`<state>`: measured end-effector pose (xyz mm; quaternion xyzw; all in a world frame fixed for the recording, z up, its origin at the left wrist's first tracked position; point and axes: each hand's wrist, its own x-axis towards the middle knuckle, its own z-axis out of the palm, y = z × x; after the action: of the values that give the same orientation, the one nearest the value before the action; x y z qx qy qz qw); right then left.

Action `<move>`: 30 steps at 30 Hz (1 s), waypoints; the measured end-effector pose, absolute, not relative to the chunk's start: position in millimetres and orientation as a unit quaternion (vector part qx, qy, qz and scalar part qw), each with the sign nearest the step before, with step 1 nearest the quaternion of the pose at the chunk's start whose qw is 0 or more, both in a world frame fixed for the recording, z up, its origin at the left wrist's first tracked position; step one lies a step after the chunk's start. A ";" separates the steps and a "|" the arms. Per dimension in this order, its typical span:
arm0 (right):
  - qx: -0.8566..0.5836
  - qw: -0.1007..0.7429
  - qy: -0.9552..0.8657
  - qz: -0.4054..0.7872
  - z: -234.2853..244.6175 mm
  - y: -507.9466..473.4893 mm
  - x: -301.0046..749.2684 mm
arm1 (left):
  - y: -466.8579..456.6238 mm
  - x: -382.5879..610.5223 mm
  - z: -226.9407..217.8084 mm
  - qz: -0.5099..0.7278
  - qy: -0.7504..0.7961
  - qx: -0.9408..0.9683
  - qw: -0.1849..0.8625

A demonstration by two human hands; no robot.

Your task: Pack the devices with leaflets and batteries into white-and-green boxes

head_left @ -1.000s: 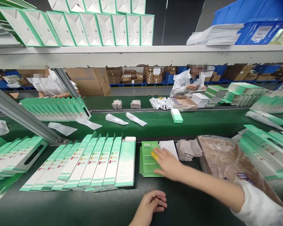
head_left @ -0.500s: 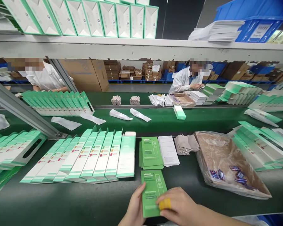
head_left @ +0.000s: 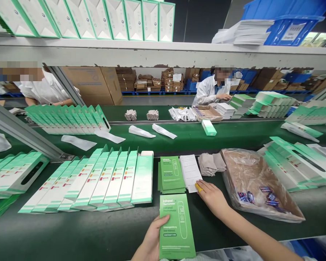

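My left hand point(head_left: 153, 235) grips a green thermometer user manual point(head_left: 176, 221) by its left edge, thumb on the cover and fingers hidden beneath. My right hand point(head_left: 210, 195), with yellow tape round a finger, reaches to a stack of white printed leaflets point(head_left: 189, 170). Its outstretched fingertips touch the stack's lower right corner; the thumb is hidden. Just beyond the held manual lies a pile of similar green manuals point(head_left: 171, 174). To the right of the leaflets sit small grey-beige pouches point(head_left: 208, 164).
A plastic-lined cardboard tray point(head_left: 233, 174) holds several batteries point(head_left: 270, 195) on the right. Green-and-white boxes point(head_left: 110, 177) lean in a row at left. White sleeves point(head_left: 141, 131) and a small box point(head_left: 208, 127) lie on the green belt point(head_left: 179, 145). Two people work opposite, beneath a loaded shelf point(head_left: 152, 54).
My right hand has left the green manual and moved up and right to the white leaflets. My left hand still holds the manual, now slightly closer to me. The camera view has shifted slightly.
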<state>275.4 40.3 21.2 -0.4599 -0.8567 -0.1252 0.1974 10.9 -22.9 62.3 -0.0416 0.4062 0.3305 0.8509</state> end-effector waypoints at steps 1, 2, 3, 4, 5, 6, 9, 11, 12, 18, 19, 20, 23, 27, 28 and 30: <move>-0.454 0.205 -0.857 -0.129 25.3 38.4 279.2 | -22.1 12.4 62.3 0.326 0.402 -0.042 0.855; -0.450 0.214 -0.856 -0.135 31.5 36.8 282.8 | -21.1 14.1 62.3 0.321 0.399 -0.039 0.858; -0.451 0.228 -0.851 -0.142 39.7 34.9 285.5 | -19.9 16.2 62.5 0.315 0.399 -0.034 0.860; -0.457 0.250 -0.841 -0.149 49.6 32.2 286.7 | -18.4 18.6 63.2 0.311 0.398 -0.028 0.863; -0.465 0.276 -0.828 -0.149 60.6 28.0 285.8 | -16.6 21.4 64.6 0.310 0.395 -0.024 0.864; -0.469 0.303 -0.818 -0.140 71.8 22.0 282.5 | -14.5 24.6 66.6 0.314 0.388 -0.019 0.866; -0.412 0.357 -0.835 -0.077 96.9 -4.6 259.8 | -6.5 35.8 75.0 0.323 0.343 -0.020 0.882; -0.348 0.350 -0.869 -0.037 101.5 -23.2 240.9 | -0.7 43.5 79.1 0.329 0.318 -0.022 0.889; -0.329 0.342 -0.880 -0.022 101.1 -30.3 233.3 | 2.0 46.9 79.9 0.342 0.317 -0.015 0.884; -0.326 0.234 -0.913 0.073 106.2 -20.8 235.3 | 7.9 55.2 76.9 0.409 0.380 0.055 0.827; -0.346 0.234 -0.907 0.062 109.1 -12.5 238.9 | 7.3 55.1 77.3 0.401 0.379 0.068 0.831; -0.371 0.239 -0.896 0.044 111.1 -3.8 241.5 | 6.6 55.1 78.1 0.390 0.375 0.084 0.837; -0.424 0.239 -0.873 0.023 109.0 17.9 240.5 | 4.8 55.5 82.2 0.360 0.369 0.129 0.847; -0.465 0.243 -0.846 0.098 96.4 23.6 230.4 | 4.0 55.9 84.0 0.358 0.385 0.142 0.839; -0.469 0.250 -0.839 0.119 94.3 22.5 231.1 | 3.8 55.7 83.3 0.358 0.389 0.140 0.837; -0.467 0.273 -0.828 0.146 92.8 23.8 241.8 | 3.2 54.6 81.6 0.357 0.393 0.136 0.836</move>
<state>241.8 23.8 92.8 -0.4674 -0.8280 0.1464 0.2728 54.6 3.2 81.6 0.1356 0.3934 0.3572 0.8362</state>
